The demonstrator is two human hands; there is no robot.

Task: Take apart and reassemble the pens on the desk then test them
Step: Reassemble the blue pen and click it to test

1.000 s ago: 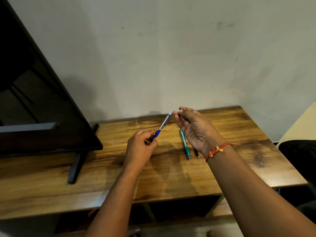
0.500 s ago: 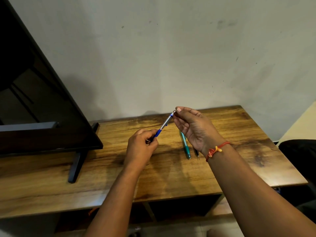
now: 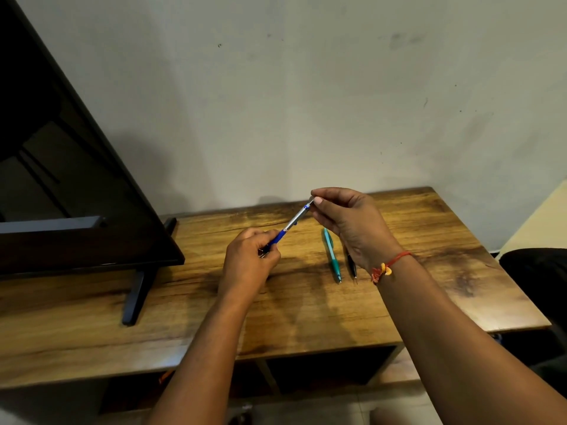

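pen: blue and silver (image 3: 291, 220), in the air over the desk, between both hands; probably light, stiff, slick.
hold: by the ends, judged best.
left hand (image 3: 248, 262): curled round the blue lower end.
right hand (image 3: 352, 228): pinched the silver top.
others: teal pen (image 3: 333, 259) and black pen (image 3: 352, 266) lay side by side.
desk (image 3: 429, 271): flat wood; parts could roll.
room: TV (image 3: 76, 194) on the left, bare wall behind.

left hand (image 3: 250, 260): grips pen (image 3: 294, 220) | right hand (image 3: 352, 223): pinches pen top | both raised
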